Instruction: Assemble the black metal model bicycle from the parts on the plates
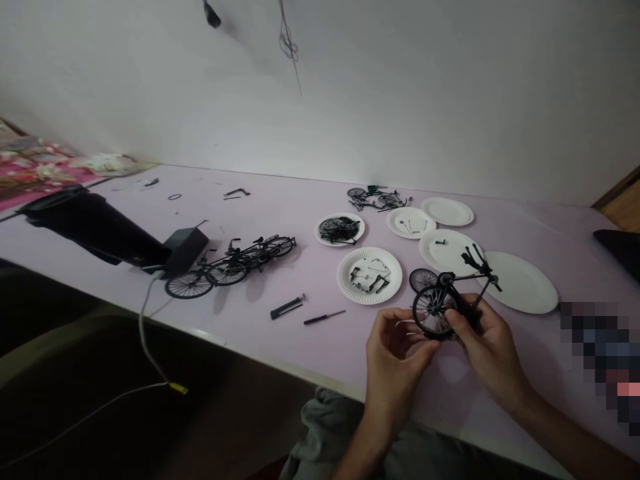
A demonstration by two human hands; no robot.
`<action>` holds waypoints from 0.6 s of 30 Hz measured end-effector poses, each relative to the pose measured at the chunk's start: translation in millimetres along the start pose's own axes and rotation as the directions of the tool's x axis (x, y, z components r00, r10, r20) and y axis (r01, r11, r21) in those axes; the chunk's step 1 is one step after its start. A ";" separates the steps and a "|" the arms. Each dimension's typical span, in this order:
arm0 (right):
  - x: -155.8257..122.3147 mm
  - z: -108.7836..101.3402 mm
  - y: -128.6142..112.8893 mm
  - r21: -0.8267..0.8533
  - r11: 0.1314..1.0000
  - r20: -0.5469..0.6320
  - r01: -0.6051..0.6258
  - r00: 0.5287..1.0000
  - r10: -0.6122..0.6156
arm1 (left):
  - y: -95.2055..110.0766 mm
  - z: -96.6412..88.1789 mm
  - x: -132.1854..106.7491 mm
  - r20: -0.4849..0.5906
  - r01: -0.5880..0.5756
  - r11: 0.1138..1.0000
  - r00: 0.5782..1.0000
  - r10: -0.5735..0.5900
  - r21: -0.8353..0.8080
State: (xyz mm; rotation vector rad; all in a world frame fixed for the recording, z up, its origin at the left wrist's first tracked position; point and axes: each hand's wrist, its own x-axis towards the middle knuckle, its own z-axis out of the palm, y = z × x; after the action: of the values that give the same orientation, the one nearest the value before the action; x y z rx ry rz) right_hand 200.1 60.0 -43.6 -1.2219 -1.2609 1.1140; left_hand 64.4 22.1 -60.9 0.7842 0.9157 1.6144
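A small black model bicycle (453, 293) is held just above the pale pink table (280, 287), near its front edge. My right hand (487, 340) grips its frame from the right, fingers wrapped around the middle. My left hand (395, 347) is curled at the rear wheel (431, 312), fingertips pinched at the wheel's lower left; I cannot make out whether a small part sits between them. The handlebars point up and to the right.
Several white paper plates lie behind the hands, one with small parts (369, 275), one with black wheels (340, 229). Two finished model bicycles (230, 267) stand at centre left beside a black box (184, 248). A screwdriver (324, 317) and a black tool (288, 307) lie near the front edge.
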 end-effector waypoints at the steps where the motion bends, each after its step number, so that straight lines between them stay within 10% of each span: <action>1: -0.5 0.0 -0.7 -0.003 1.000 0.011 0.009 1.000 -0.009 | 0.7 -0.1 0.3 -0.002 0.001 1.000 1.000 -0.001 0.015; 18: 5.2 -20.1 -12.5 0.012 0.996 0.465 -0.087 0.883 0.071 | 15.8 -27.0 -10.7 0.174 -0.368 0.868 0.929 0.327 0.335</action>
State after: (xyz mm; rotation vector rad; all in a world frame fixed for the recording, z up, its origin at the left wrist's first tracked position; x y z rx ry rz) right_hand 219.5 63.8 -29.7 -1.0177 -1.5499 1.5453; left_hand 36.1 5.0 -60.7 1.3505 1.0502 1.7078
